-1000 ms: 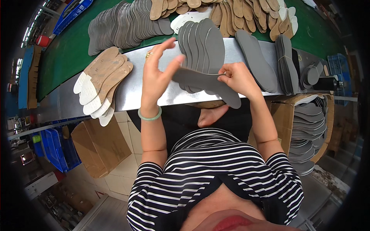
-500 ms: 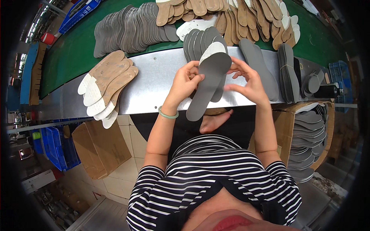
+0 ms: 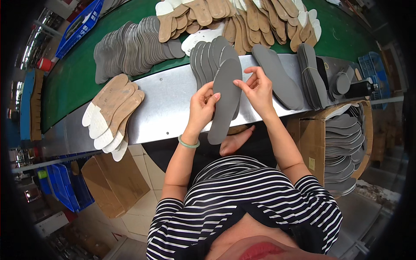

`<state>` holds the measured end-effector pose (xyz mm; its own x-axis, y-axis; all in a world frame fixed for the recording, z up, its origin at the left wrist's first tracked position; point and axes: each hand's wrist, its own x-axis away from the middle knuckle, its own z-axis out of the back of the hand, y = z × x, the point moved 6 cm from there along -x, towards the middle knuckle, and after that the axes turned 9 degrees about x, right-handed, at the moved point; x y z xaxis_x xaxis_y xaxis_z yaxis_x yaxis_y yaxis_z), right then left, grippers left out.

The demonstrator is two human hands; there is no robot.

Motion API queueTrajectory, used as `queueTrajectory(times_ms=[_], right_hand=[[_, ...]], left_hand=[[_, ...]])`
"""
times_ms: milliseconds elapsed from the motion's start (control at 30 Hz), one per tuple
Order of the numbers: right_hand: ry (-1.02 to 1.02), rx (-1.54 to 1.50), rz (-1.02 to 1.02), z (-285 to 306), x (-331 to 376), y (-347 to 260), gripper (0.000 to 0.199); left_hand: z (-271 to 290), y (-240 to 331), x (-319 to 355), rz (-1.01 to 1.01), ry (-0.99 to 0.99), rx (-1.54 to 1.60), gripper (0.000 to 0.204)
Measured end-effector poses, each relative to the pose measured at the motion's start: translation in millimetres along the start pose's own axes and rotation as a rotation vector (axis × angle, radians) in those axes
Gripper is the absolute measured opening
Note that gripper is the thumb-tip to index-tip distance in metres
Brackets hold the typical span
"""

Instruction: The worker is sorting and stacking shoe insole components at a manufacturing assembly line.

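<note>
My left hand (image 3: 202, 106) is closed on the left edge of a grey insole (image 3: 225, 102), its thumb on the face. The insole is tilted, its wide end up and its narrow end hanging over the bench's front edge. At its upper right edge rests the thumb of my right hand (image 3: 260, 93); the other fingers are bent and apart from it. Behind the held insole, several grey insoles (image 3: 203, 58) lie fanned on the metal bench top (image 3: 169, 97). To the right of my right hand lies a larger grey insole stack (image 3: 279, 76).
Brown-and-white insoles (image 3: 113, 108) lie fanned at the left. Across the green belt (image 3: 65, 97) spread a long grey insole row (image 3: 134, 47) and heaped brown insoles (image 3: 247, 26). A tied grey bundle (image 3: 311, 76) and black cylinder (image 3: 359, 89) are right; a carton (image 3: 313, 138) holds grey insoles.
The white area above the held insole is now covered by grey. My right thumb has come onto the insole's edge, and my right fingers have drawn away from it.
</note>
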<state>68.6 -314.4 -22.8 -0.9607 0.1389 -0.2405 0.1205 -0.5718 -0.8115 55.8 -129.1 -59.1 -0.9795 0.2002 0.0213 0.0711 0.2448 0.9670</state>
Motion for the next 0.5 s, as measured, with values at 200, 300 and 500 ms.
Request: queueTrajectory(times_ms=[200, 300, 500], right_hand=[[-0.183, -0.444, -0.355, -6.1, 5.9, 49.8, 0.022], [0.048, -0.268, -0.162, 16.0, -9.3, 59.4, 0.023], [0.092, 0.518, -0.039, 41.3, -55.9, 84.0, 0.047]], left_hand=[[-18.4, -10.0, -4.3, 0.101, -0.031, 0.161, 0.029], [-24.5, -14.6, -27.0, 0.053, 0.001, 0.124, 0.028], [-8.6, 25.5, -65.0, -0.242, 0.084, -0.428, 0.043]])
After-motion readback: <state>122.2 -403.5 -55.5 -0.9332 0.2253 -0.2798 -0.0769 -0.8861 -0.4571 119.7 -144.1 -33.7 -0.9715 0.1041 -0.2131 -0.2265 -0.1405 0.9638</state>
